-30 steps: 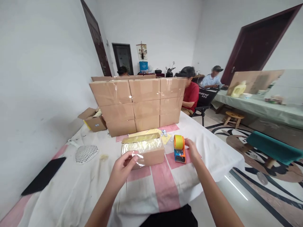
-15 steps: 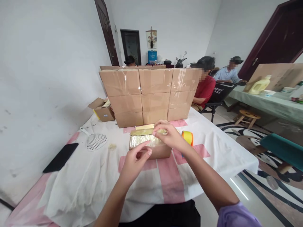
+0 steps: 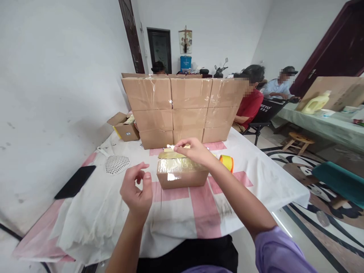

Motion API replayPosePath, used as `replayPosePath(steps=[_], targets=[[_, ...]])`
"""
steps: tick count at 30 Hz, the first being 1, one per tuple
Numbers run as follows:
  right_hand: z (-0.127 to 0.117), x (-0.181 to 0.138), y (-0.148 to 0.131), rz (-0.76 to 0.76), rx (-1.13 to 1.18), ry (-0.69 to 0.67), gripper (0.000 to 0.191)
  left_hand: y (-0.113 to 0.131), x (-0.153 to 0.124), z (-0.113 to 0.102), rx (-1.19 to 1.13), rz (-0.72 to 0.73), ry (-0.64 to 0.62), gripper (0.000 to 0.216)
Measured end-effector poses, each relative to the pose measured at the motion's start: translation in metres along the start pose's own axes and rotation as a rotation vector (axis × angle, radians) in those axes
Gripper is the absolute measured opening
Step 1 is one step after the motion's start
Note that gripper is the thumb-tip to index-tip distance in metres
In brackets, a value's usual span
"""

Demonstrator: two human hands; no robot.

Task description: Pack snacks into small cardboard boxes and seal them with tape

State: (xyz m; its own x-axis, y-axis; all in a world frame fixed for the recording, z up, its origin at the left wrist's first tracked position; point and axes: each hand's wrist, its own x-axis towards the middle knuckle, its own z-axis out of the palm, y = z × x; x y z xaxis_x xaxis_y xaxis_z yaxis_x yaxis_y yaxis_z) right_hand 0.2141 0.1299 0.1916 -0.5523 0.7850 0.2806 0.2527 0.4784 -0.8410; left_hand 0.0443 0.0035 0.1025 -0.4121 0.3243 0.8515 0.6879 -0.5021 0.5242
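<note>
A small cardboard box (image 3: 183, 179) stands in front of me, shiny clear tape (image 3: 180, 165) over its top and upper front. Above its far edge, my right hand (image 3: 192, 151) pinches a small whitish scrap (image 3: 170, 147), possibly crumpled tape; its exact kind is hard to make out. My left hand (image 3: 138, 187) hovers left of the box, thumb and fingers curled but apart, holding nothing. A yellow-and-orange tape roll (image 3: 226, 163) lies right of the box, partly behind my right forearm.
Stacked taped cartons (image 3: 190, 93) wall off the table's far side. At left are an open carton (image 3: 126, 127), a white perforated scoop-like piece (image 3: 117, 164) and a black flat pad (image 3: 75, 182). A person in red (image 3: 250, 102) sits beyond the stack; others sit farther back.
My left hand has moved left, away from the box. My right hand has shifted slightly up and left to the far edge, and a whitish scrap now shows at its fingertips.
</note>
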Motion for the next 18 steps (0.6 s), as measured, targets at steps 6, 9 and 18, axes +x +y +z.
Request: replayPosePath(steps=[6, 9, 18], targets=[[0.046, 0.06, 0.031, 0.171, -0.378, -0.091, 0.016, -0.034, -0.013, 0.005, 0.347, 0.226, -0.406, 0.026], [0.054, 0.067, 0.042, 0.158, -0.472, -0.073, 0.008, -0.052, -0.024, 0.004, 0.388, 0.23, -0.489, 0.031], [0.06, 0.067, 0.05, 0.117, -0.859, 0.1, 0.053, -0.057, -0.038, 0.003, 0.398, 0.143, -0.551, 0.036]])
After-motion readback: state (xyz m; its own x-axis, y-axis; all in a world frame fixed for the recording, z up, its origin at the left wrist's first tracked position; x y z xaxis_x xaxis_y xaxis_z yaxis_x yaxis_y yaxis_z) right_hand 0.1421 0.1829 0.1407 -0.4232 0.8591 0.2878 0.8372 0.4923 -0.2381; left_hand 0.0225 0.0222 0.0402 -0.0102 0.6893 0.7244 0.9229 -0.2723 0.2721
